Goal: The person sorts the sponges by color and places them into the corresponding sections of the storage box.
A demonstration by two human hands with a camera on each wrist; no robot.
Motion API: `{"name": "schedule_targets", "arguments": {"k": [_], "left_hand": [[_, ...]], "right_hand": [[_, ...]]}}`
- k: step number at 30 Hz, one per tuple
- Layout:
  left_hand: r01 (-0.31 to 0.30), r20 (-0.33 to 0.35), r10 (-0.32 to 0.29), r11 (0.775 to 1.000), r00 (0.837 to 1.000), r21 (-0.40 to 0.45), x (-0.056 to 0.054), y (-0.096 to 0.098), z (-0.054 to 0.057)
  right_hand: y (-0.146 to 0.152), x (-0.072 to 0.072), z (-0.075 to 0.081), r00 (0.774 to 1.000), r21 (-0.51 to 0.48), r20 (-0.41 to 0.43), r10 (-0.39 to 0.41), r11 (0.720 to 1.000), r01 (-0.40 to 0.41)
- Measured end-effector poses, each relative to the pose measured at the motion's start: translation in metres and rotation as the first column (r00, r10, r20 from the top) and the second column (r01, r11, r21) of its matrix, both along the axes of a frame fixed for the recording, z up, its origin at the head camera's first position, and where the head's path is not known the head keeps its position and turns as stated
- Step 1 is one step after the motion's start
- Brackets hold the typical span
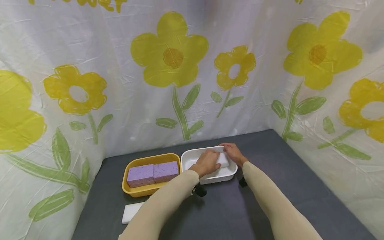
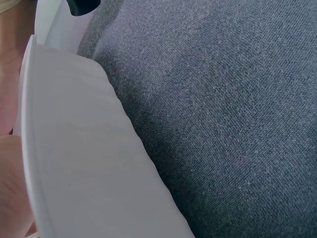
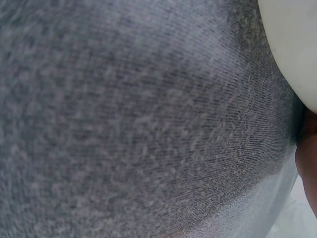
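Note:
In the head view, a white tray stands near the back of the table. My left hand reaches into it, thumb and fingers around the left end of a white sponge block. At the tray's back right corner, my right hand grips the rim. The left wrist view shows the tray's outer wall with part of the left hand behind its rim. From the right wrist, a finger of the right hand shows close under the pale tray wall.
Left of the white tray is a yellow tray with two purple sponges side by side. Another white block lies in front of it, partly hidden by the left sleeve. A flower-printed curtain borders the dark grey table.

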State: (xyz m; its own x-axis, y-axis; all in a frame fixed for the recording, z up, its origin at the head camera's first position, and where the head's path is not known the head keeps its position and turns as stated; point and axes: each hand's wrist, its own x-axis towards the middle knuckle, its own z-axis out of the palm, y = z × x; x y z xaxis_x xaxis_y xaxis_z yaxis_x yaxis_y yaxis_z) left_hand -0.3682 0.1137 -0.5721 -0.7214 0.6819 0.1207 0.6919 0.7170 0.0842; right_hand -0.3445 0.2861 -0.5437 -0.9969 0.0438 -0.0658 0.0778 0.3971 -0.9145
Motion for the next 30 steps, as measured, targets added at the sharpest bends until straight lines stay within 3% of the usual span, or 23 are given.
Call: {"name": "schedule_targets", "arguments": {"k": [3,7,11,14,18,21,30], "left_hand": [[0.006,0.007,-0.006,1.000,1.000,0.026,-0.015,0.000,-0.024],[0.035,-0.029,-0.034,0.999,0.999,0.013,-0.021,-0.004,-0.034],[0.032,-0.040,-0.031,0.999,0.999,0.029,-0.016,-0.010,-0.029],[0.020,-0.025,-0.019,0.999,1.000,0.037,0.001,-0.017,-0.008],[0.005,0.024,-0.005,1.000,1.000,-0.001,0.029,-0.028,0.035],[0.009,0.045,-0.008,1.000,0.999,-0.023,0.043,-0.035,0.055],[0.074,0.011,-0.073,0.997,0.997,-0.005,0.061,-0.051,0.072]], "right_hand": [[-0.002,0.001,0.001,1.000,-0.001,-0.005,0.011,1.000,-0.011],[-0.002,0.001,-0.001,1.000,-0.013,-0.001,0.012,1.000,-0.012],[-0.001,0.000,-0.002,1.000,-0.021,-0.001,0.008,1.000,-0.008],[0.000,0.000,-0.002,1.000,-0.021,-0.004,0.009,1.000,-0.009],[0.000,0.001,-0.003,1.000,-0.004,-0.004,0.016,1.000,-0.016],[0.001,0.001,-0.003,1.000,0.012,-0.003,0.023,1.000,-0.023],[0.001,0.000,-0.002,0.999,0.003,-0.009,0.042,0.999,-0.042]]}}
